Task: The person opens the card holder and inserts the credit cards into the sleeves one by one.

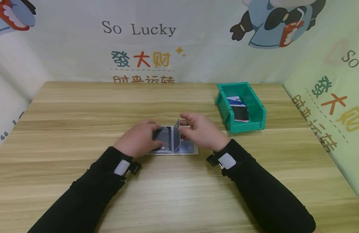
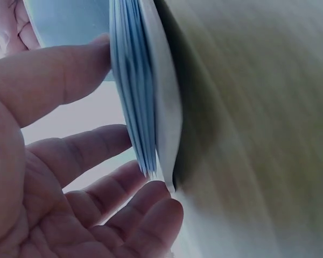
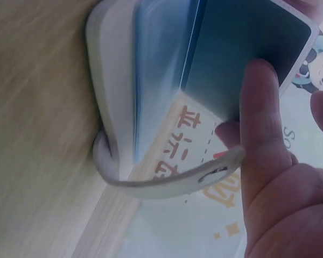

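A card holder with clear plastic sleeves lies spread on the table, below the middle of the head view. My left hand grips its left half, the thumb on the sleeves and the fingers at their far edge. One dark-looking sleeve page stands upright near the fold. My right hand pinches that page; in the right wrist view the thumb lies flat against the page, with a fingertip partly hidden behind it. A pale strap with a snap curves out from the cover.
Right of the hands stands a green open-front bin, with several cards inside. The wooden table meets a printed cloth backdrop at the back and on both sides.
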The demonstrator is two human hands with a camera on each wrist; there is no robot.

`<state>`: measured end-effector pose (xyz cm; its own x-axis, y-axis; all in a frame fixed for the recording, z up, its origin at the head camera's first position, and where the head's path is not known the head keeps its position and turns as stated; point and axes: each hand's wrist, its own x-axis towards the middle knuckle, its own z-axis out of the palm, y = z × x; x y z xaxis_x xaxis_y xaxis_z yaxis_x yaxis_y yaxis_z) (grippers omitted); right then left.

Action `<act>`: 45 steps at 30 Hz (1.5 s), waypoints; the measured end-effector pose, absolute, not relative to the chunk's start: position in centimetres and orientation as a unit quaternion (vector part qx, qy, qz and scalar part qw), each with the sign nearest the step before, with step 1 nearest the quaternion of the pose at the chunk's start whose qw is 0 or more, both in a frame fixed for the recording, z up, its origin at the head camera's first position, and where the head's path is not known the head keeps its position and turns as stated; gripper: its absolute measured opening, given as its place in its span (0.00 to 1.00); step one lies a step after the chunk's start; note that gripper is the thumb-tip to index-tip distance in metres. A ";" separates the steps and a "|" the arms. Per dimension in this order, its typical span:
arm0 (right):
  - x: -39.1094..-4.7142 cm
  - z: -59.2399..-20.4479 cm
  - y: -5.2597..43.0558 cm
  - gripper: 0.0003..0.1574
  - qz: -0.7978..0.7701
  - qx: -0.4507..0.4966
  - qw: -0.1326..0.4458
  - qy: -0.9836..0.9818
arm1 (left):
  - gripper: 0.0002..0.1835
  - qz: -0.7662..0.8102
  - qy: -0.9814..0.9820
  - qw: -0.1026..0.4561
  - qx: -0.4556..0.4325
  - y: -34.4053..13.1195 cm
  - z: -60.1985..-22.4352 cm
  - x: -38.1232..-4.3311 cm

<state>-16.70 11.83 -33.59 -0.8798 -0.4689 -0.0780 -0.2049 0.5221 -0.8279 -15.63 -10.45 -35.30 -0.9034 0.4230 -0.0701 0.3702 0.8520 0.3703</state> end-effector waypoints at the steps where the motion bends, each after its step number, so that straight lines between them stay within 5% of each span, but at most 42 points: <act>1: -16.6 -33.6 11.8 0.33 -0.447 -0.199 0.152 0.859 | 0.32 0.177 0.959 0.073 0.209 -10.5 -35.3 -15.7; 28: -15.4 -34.3 10.8 0.36 -0.317 -0.292 0.238 0.870 | 0.24 0.217 0.954 0.081 0.189 -11.5 -35.5 -16.1; 39: -15.5 -33.9 11.3 0.32 -0.292 -0.352 0.234 0.858 | 0.36 0.203 0.953 0.099 0.202 -11.6 -35.4 -16.0; 42: -15.8 -32.5 12.7 0.23 -0.329 -0.333 0.205 0.860 | 0.36 0.196 0.955 0.100 0.199 -11.5 -35.5 -15.9; 45: -16.9 -30.9 15.1 0.13 -0.344 -0.276 0.099 0.892 | 0.36 0.196 0.956 0.098 0.195 -11.4 -35.4 -15.9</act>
<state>-16.90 15.09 -30.92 -0.8274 -0.5615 0.0129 -0.4249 0.6107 -0.6682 -15.88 -11.40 -35.43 -0.9049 0.4108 -0.1116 0.3339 0.8476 0.4125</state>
